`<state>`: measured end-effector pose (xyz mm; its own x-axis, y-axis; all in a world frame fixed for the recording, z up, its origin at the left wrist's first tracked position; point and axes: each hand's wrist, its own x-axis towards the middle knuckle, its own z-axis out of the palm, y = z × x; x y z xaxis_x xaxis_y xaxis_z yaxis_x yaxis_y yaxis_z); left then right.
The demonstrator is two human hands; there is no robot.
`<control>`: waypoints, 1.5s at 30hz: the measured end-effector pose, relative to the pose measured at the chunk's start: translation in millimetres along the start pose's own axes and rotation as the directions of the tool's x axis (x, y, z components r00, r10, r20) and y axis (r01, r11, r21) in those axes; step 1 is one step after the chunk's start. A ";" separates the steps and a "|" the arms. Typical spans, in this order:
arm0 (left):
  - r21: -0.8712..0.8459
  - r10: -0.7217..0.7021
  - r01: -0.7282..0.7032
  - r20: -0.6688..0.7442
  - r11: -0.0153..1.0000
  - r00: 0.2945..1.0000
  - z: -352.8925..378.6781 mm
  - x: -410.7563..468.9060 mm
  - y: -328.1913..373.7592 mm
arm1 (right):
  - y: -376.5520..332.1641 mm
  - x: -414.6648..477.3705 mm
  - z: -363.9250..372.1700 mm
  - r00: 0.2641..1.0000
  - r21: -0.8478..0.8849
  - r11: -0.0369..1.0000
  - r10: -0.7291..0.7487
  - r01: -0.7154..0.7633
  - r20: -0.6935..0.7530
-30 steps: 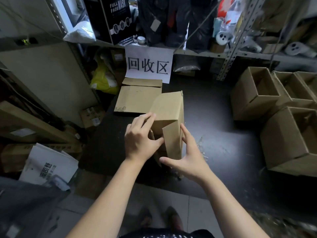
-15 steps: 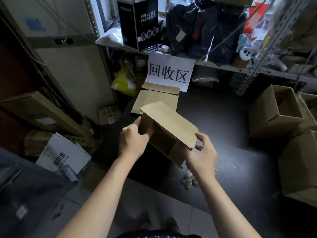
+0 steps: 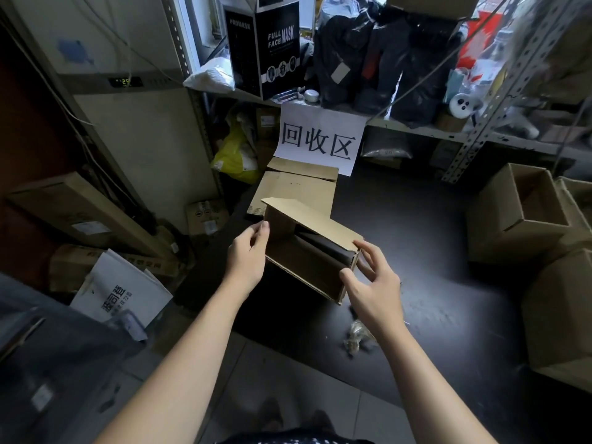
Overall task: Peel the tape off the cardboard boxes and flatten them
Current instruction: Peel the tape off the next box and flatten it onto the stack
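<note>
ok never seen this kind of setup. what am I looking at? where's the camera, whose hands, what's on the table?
There is no machine here. A person works with bare hands, and every frame comes from one wide-angle camera worn on their head, looking forward and down. The arms coming in from the bottom are the wearer's own.

The left hand grips the left end of a small cardboard box. The right hand pinches its right end. The box is open, with one flap raised.

On the dark table behind it, a stack of flattened cardboard lies below a paper sign. Open boxes stand at the right. A crumpled wad, probably peeled tape, lies near the table's front edge.
</note>
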<state>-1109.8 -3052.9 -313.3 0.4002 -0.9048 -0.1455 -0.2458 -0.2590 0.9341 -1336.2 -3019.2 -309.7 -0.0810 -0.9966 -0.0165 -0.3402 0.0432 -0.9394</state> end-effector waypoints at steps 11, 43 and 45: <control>-0.307 -0.100 0.128 0.105 0.943 0.989 24.5 -18.9 4.1 | 6.8 2.8 22.1 0.980 -0.110 0.983 -0.131 0.148 0.148; -0.299 0.102 -0.138 -0.133 0.944 0.986 -10.3 -36.7 25.2 | 46.9 28.1 2.7 0.984 0.130 0.979 0.144 -0.157 0.100; -0.281 0.092 -0.118 -0.103 0.953 0.990 -14.1 -32.2 24.7 | 46.1 33.2 5.0 0.990 0.163 0.978 0.121 -0.132 0.076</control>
<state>-1116.3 -3025.4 -280.9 0.4646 -0.8852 -0.0247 -0.0332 -0.0453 0.9984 -1349.8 -3050.6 -355.2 -0.0506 -0.9865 -0.1558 -0.1689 0.1622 -0.9722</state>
